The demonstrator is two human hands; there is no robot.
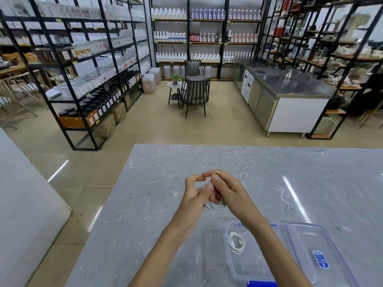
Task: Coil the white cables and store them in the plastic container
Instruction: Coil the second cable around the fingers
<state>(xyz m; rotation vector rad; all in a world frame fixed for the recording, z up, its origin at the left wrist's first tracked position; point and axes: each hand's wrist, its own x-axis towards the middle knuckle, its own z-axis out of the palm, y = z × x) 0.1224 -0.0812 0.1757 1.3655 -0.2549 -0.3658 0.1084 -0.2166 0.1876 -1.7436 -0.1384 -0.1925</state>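
- Closest to the camera is the clear plastic container (226,248), sitting open on the table below and nearer than the right hand's fingers, partly under that forearm. It has a blue latch (262,284) on its near edge.
- Inside it, at the left end, there's one coiled white cable (236,242) lying flat. So I'd call at least one cable done.
- Now left to right: the grey marble table (145,204) runs out to the left of both hands, with nothing I can make out on that side.
- The left hand (193,192) has its fingers curled, forefinger bent round toward the thumb, pinching the left side of the loops.
- The white cable bundle (214,205) is held off the table between the two sets of fingers. A few loops poke out just below the fingertips.
- The right hand (227,189) has its fingers curled over the top of the bundle, thumb and forefinger pinched at the upper end. Looks like it's tucking or wrapping the tail, but it's too small to be sure.
- To the right of the container is its lid (306,241) with a blue label (320,259), well nearer than the fingers.
- What's left, I reckon: finish this coil and drop it in beside the first. I can't see any other loose cables, and the lid isn't on yet.
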